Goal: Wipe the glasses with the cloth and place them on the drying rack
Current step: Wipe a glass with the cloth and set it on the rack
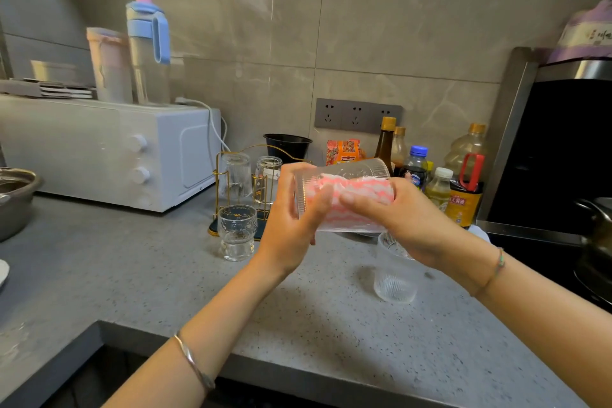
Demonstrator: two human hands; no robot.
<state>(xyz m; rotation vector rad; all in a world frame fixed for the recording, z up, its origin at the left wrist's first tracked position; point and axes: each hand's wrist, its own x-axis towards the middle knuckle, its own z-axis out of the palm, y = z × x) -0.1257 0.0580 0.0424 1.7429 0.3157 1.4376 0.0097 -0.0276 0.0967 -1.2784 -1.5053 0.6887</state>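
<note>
A ribbed clear glass (351, 174) lies on its side in the air above the counter, its mouth to the left. A pink and white cloth (361, 190) is stuffed inside it. My left hand (291, 222) grips the mouth end, fingers reaching into the glass on the cloth. My right hand (404, 219) wraps the base end from below and behind. The gold wire drying rack (220, 175) stands behind, with two glasses upside down on it (235, 175) (266, 175). A patterned glass (236, 230) stands upright in front of the rack. Another ribbed glass (395, 273) stands below my right hand.
A white toaster oven (109, 149) with bottles on top stands at the left. Sauce and oil bottles (463, 175) line the back right beside a black stove area (556, 156). A metal pot (13, 199) sits at the far left. The counter's front edge (298, 371) runs below.
</note>
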